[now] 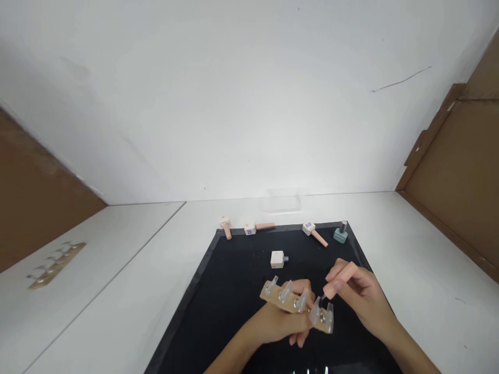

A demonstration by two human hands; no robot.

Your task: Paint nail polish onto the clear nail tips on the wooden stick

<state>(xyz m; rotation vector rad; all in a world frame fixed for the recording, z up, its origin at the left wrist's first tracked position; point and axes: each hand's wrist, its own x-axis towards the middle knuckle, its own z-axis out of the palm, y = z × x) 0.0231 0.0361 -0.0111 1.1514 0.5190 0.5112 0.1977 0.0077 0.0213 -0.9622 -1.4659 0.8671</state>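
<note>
Left fingers [301, 285] hold strip [289, 305]; right fingers [350, 296], pink brush [346, 274].

Over the smooth, glossy black mat [218, 291], clear plastic-looking nail tips [286, 291] line a matt, wood-like strip [275, 298]; the peach brush cap [341, 279] looks smooth plastic. At the mat's far right corner, a teal nail-polish bottle [340, 237] looks glossy.

We have open room over the left part of the black mat [206, 301] and across the white counter [132, 291] to the strip of tips [56, 267]. Beyond our left hand [283, 317], the uncapped white bottle [277, 259] stands in the way, passable on either side. Three peach-capped bottles [250, 228] and a green bottle [340, 236] obstruct the far edge, with gaps between. The peach brush handle [340, 280] in our right hand [360, 296] obstructs the space between our hands.
</note>
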